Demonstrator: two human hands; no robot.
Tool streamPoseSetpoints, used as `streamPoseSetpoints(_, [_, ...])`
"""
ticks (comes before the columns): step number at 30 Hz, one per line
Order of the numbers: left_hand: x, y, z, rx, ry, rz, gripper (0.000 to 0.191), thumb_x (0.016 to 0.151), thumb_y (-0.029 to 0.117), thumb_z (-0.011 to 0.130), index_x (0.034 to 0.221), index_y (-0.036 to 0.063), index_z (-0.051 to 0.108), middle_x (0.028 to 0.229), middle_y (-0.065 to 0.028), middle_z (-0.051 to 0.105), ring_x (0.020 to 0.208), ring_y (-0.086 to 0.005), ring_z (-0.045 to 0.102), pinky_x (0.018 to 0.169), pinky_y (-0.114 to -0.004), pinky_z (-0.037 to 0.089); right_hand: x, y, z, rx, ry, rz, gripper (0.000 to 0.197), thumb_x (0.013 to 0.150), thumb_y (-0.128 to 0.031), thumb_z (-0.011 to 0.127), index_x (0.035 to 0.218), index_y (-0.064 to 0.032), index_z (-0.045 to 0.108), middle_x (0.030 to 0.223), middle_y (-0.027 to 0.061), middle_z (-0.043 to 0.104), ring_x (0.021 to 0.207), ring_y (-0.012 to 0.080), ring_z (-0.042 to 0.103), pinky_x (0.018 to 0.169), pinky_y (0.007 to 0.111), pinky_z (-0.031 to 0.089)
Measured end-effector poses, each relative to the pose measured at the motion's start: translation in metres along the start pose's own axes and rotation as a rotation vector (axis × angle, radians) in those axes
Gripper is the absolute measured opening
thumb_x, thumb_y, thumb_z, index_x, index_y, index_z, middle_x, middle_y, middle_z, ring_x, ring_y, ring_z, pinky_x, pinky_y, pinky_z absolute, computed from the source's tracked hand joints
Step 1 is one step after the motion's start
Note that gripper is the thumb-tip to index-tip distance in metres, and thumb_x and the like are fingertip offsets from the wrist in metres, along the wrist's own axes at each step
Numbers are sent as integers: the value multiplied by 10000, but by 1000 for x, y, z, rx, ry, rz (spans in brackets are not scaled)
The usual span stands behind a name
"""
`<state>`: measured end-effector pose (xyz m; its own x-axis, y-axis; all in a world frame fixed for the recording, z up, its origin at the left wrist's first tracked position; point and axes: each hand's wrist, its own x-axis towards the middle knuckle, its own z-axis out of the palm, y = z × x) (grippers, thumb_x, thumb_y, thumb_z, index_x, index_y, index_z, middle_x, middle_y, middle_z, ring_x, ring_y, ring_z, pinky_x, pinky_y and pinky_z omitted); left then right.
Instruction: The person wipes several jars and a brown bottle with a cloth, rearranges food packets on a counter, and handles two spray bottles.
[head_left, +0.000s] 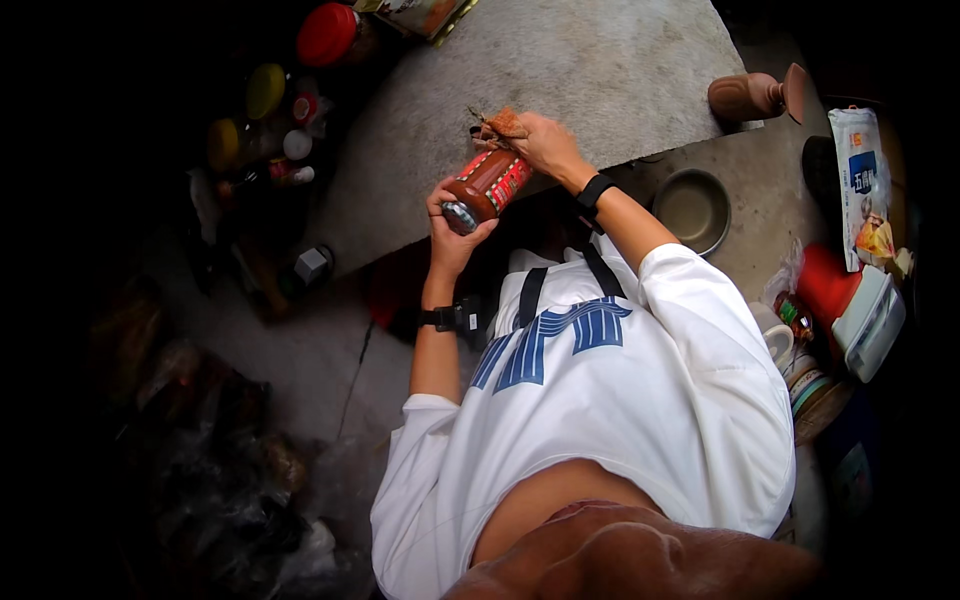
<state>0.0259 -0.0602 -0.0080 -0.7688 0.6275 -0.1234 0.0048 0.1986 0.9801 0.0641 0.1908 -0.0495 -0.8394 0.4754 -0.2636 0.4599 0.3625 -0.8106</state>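
Note:
A glass jar (484, 185) with red-brown contents and a red label is held tilted above the front edge of the stone-like slab (570, 67). My left hand (454, 240) grips its lower part, near a shiny round end (459, 217); whether that is the lid or the base, I cannot tell. At the jar's upper end, my right hand (551, 146) holds a crumpled orange-brown cloth (504, 124) against it. The fingertips of my right hand are partly hidden behind the cloth and jar.
A brown pump bottle (739, 97) lies at the slab's right corner. Below it is a metal bowl (691, 212). A printed bag (862, 187) and a red container (817, 277) are on the right. Several lidded jars, one with a red lid (327, 34), stand at left. Plastic bags (225, 465) fill the lower left.

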Motion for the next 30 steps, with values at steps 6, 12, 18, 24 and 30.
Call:
streamPoseSetpoints(6, [-21, 6, 3, 259, -6, 27, 851, 659, 137, 978, 1261, 114, 377, 1439, -205, 485, 1332, -339, 500, 1139, -436, 393, -42, -41, 3, 25, 115, -564, 199, 833, -210, 723, 1009, -144, 791, 1141, 58, 746, 1027, 310, 685, 890, 455, 554])
streamPoseSetpoints(12, [-10, 40, 15, 514, -54, -6, 867, 714, 180, 939, 1427, 43, 466, 1474, -197, 497, 1362, -368, 514, 1116, -430, 428, -84, -73, 7, 22, 70, -679, 337, 838, -188, 706, 1173, -193, 742, 1211, 21, 731, 1145, 245, 649, 1013, 447, 483])
streamPoseSetpoints(18, [2, 52, 12, 525, -183, 197, 743, 675, 86, 936, 1253, 84, 469, 1463, -185, 515, 1313, -419, 547, 1068, -449, 494, -47, -30, -12, -97, 148, -437, 225, 927, -342, 657, 1095, -285, 795, 1148, -2, 750, 1073, 256, 683, 936, 404, 503])
streamPoseSetpoints(24, [15, 86, 26, 617, -284, 376, 584, 683, 29, 889, 1119, 106, 508, 1440, -175, 546, 1328, -414, 541, 1039, -463, 521, -30, 8, -28, 1, 13, 24, 367, 935, -454, 652, 1134, -165, 761, 1072, 153, 750, 977, 400, 692, 823, 482, 538])
streamPoseSetpoints(30, [43, 102, 27, 741, -417, 553, 441, 741, -6, 809, 1066, 95, 529, 1435, -118, 563, 1344, -377, 544, 1023, -438, 541, -29, 27, -21, 300, -36, 89, 417, 961, -468, 620, 1097, -92, 739, 1017, 224, 728, 973, 438, 676, 830, 473, 521])
